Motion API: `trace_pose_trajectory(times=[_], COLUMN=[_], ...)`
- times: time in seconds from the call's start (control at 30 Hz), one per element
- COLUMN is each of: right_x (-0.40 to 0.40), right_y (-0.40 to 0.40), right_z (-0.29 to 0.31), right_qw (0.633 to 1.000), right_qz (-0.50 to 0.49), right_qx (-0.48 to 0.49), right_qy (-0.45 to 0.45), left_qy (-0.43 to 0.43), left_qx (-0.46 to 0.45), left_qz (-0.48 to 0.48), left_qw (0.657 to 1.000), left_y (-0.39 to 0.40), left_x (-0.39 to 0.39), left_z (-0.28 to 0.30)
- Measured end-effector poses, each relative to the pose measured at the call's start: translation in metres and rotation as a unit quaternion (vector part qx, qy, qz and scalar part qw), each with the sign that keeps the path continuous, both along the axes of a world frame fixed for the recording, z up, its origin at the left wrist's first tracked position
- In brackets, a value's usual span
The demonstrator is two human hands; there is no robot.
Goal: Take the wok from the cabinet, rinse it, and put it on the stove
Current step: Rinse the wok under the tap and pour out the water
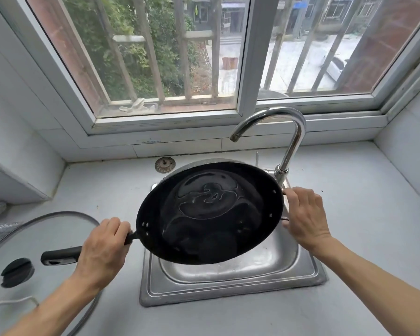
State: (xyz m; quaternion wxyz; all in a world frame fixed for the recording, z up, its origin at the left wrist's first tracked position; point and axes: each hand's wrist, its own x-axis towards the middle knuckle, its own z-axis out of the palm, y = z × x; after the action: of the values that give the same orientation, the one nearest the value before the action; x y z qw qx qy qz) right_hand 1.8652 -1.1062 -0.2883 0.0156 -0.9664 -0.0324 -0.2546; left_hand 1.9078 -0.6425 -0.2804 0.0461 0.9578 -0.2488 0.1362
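A black wok hangs over the steel sink, tilted, with a pool of water in its bowl. My left hand grips the wok's long black handle near the rim. My right hand holds the small loop handle on the opposite side. The chrome faucet arches above the far right of the wok; no water runs from its spout. No stove or cabinet is in view.
A glass lid with a black knob lies on the grey counter at the left. A sink strainer sits on the counter behind the sink. A barred window runs along the back wall. Foil-like material shows at the far left edge.
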Motion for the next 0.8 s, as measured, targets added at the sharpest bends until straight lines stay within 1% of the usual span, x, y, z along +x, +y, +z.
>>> trace_pose_trajectory(times=[0.07,0.17,0.33,0.53,0.6,0.8], right_x=[-0.002,-0.004,-0.012,-0.039,-0.04,-0.041], right_y=[0.0,-0.002,0.002,0.002,0.003,-0.001], right_z=[0.009,0.022,0.061,0.094,0.105,0.128], right_qw=[1.0,0.999,0.997,0.987,0.986,0.989], right_qz=[0.002,-0.007,-0.004,-0.008,-0.015,-0.038], right_qx=[-0.008,-0.017,-0.026,-0.025,-0.026,-0.042], right_qy=[-0.025,-0.04,-0.076,-0.159,-0.164,-0.14], left_qy=[-0.018,-0.05,-0.092,-0.17,-0.181,-0.193], left_qx=[-0.008,-0.024,-0.034,-0.056,-0.058,-0.072], left_qz=[0.005,0.008,0.006,-0.018,-0.013,-0.013], left_qw=[1.0,0.998,0.995,0.984,0.982,0.979], left_y=[0.002,0.004,0.004,0.008,0.004,-0.003], left_x=[-0.002,-0.001,0.0,-0.015,-0.017,-0.021], left_z=[0.005,0.018,0.048,0.077,0.085,0.102])
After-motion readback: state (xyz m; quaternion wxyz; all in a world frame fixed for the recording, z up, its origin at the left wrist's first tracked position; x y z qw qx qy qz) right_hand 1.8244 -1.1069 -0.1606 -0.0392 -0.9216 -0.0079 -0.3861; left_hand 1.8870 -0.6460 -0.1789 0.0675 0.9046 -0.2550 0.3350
